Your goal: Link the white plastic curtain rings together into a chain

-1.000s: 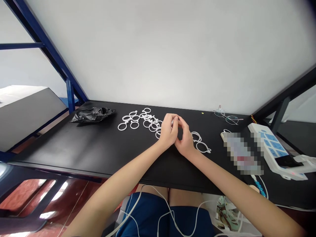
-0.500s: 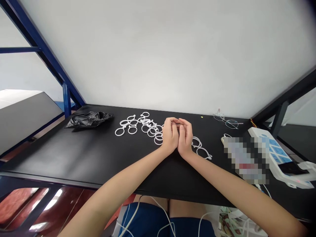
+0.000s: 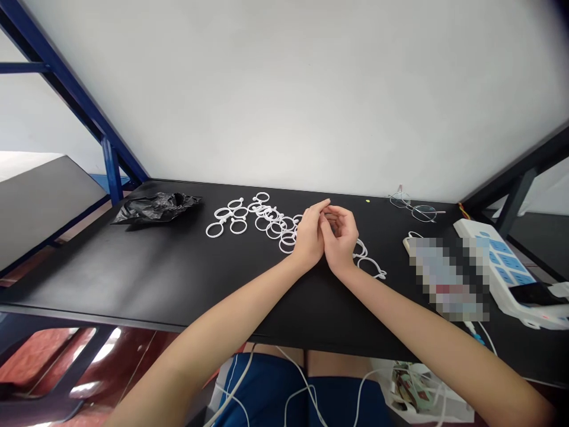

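Above the middle of the black desk [image 3: 178,279], my left hand [image 3: 310,236] and my right hand [image 3: 341,238] meet, heels of the palms together and fingertips touching. My left fingers are pressed together and bent over toward the right hand. The right fingers curl inward with the thumb against the left hand. Whatever they may hold is hidden between the palms. White plastic rings with small eyelets [image 3: 238,226] lie scattered left of my hands, some partly behind the left one. A few more white rings [image 3: 372,267] lie just right of my right hand.
A crumpled black plastic bag [image 3: 155,210] lies at the left. Eyeglasses [image 3: 418,207], a blurred phone [image 3: 444,279] with a cable and a white power strip [image 3: 507,267] lie at the right. A white wall [image 3: 284,95] and blue frame bars [image 3: 80,95] border the desk.
My left fingers have straightened and shifted up over the right fingertips, while my right fingers have curled more. The hands stay together. The whole view has shifted slightly.
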{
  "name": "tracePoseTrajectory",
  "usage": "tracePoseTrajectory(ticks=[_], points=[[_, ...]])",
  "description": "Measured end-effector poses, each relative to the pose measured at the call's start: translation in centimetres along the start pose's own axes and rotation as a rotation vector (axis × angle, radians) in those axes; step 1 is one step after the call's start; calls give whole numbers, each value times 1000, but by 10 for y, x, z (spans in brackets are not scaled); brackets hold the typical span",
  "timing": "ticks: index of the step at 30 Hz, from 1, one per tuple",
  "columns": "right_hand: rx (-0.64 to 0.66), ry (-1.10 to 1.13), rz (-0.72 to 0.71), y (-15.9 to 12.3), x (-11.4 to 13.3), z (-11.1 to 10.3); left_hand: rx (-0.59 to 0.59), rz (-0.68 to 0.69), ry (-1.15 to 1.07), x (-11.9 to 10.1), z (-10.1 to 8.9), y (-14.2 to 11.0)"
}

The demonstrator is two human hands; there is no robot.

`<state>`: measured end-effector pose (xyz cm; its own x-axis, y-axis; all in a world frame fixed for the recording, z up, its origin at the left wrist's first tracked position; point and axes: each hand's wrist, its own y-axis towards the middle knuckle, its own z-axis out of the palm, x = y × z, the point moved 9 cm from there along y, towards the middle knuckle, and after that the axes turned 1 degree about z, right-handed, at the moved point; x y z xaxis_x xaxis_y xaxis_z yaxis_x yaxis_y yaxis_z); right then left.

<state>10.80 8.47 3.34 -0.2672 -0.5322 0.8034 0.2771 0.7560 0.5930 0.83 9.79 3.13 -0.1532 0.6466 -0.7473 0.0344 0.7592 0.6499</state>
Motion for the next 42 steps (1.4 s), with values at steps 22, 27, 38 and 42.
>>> tracePoseTrajectory(ticks=[22,27,38,42], points=[[9,-23,-28,1,5,-6,157,-22,-30,3,9,-3],[21,-35,-20,1,5,-5,163,-52,-25,2,8,-2],[32,-133,-229,0,30,-7,141,-172,-83,11,8,-1],[60,-104,-333,-5,42,-4,78,-179,-85,10,1,0]])
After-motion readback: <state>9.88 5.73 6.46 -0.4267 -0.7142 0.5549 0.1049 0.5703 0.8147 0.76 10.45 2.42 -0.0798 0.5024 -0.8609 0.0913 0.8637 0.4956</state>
